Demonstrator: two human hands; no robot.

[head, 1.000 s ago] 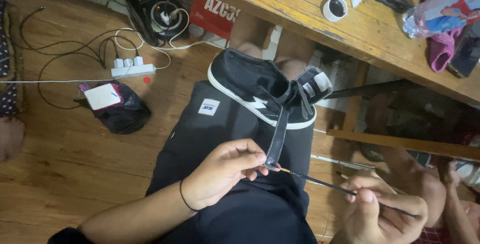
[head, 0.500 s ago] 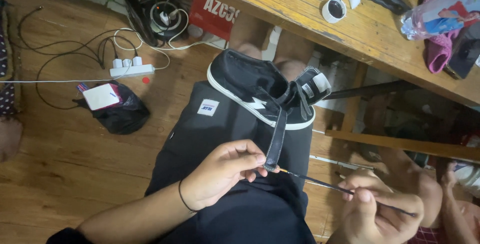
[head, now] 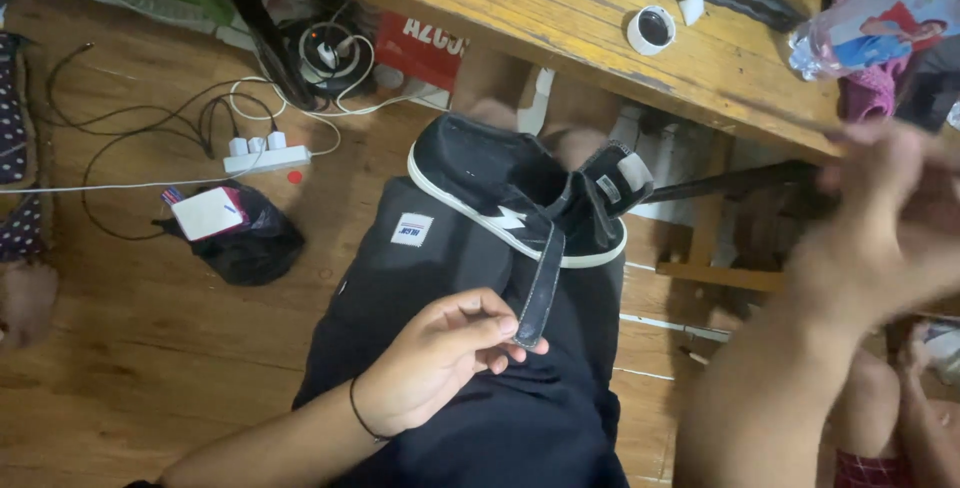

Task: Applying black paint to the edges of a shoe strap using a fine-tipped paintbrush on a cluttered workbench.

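Shoe [head: 505, 203] on my lap, middle of frame. My left hand [head: 440, 358] pinches black strap [head: 541, 293]. My right hand [head: 885, 233] just swung up right, blurry; grip unclear. Pulling thread through, I think.

Black shoe [head: 500, 203], white sole edge, white zigzag mark; black strap [head: 541, 293]; white power strip [head: 266, 158]; bench [head: 560, 8] yellowish wood, seemingly.

The left hand [head: 440, 358] is lying low over the lap, fingers curled inward with the fingertips [head: 505, 328] pinching together, forearm reaching in from the lower left. The right hand [head: 880, 238] is hanging raised and motion-blurred, its forearm rising steeply.
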